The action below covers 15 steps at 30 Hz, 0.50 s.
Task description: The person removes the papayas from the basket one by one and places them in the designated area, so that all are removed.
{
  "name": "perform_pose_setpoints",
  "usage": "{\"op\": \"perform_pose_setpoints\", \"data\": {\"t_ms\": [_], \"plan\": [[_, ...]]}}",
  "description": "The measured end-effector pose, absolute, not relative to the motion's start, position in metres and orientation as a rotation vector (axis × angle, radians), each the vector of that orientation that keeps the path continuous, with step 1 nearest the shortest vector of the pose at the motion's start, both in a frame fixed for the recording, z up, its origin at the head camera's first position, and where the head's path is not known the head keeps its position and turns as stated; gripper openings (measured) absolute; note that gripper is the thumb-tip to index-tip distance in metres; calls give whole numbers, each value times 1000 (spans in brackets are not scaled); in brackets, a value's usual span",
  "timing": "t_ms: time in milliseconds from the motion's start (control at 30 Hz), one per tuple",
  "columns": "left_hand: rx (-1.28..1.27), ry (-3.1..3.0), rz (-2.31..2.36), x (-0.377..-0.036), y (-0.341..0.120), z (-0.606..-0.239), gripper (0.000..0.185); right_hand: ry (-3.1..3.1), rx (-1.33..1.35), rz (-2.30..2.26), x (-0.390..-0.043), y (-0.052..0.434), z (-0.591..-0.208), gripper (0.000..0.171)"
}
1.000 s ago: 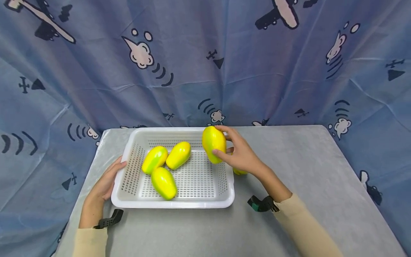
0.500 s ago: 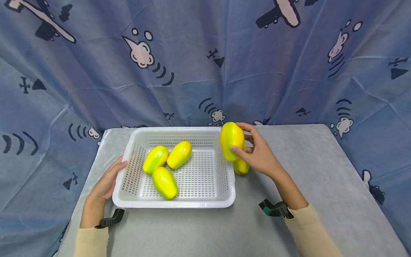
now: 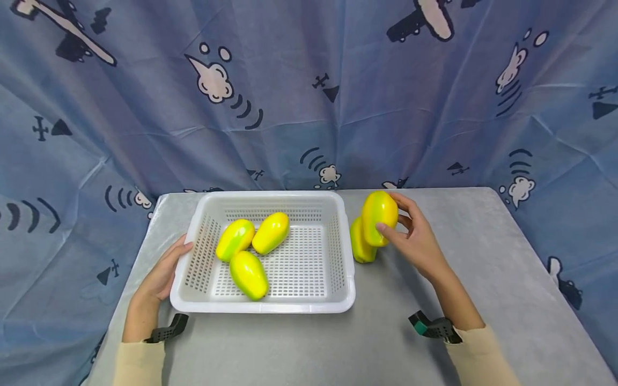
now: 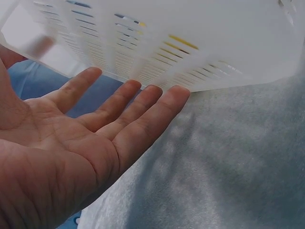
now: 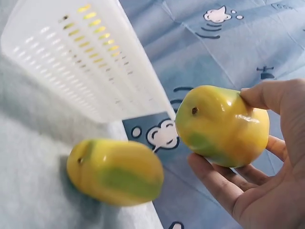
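Observation:
My right hand point(image 3: 419, 241) holds a yellow-green papaya point(image 3: 380, 219) between thumb and fingers, up off the table to the right of the basket. In the right wrist view that papaya point(image 5: 221, 125) shows its dark stem spot. A second papaya point(image 5: 114, 171) lies on the table beside the basket, partly covered by the held one in the head view. At the left side of the white perforated basket point(image 3: 263, 307), my left hand point(image 3: 161, 273) holds the rim with its thumb over it. In the left wrist view its long fingers point(image 4: 147, 121) reach straight against the outer wall.
Inside the basket, several papayas point(image 3: 248, 275) lie grouped toward the left and middle. The grey table point(image 3: 289, 348) ends at the back against a blue patterned curtain point(image 3: 289, 96). Each wrist wears a black strap device point(image 3: 434, 326).
My right hand has carried the held papaya rightward, from over the basket's right part to past its right rim. The second papaya beside the basket has come into view. My left hand stays put.

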<state>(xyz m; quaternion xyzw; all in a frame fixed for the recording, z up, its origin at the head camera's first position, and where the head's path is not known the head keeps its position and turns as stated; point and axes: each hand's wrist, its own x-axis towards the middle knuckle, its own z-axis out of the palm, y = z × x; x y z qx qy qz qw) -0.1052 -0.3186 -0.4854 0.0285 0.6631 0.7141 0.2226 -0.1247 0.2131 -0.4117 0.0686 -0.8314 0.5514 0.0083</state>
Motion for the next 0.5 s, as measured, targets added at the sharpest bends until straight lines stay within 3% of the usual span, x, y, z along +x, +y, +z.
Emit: {"op": "perform_pose_setpoints", "data": {"t_ms": [500], "plan": [[90,1779,2002,-107,-323,-487,70,-2665,138,1585,-118,231,-433,76]]}}
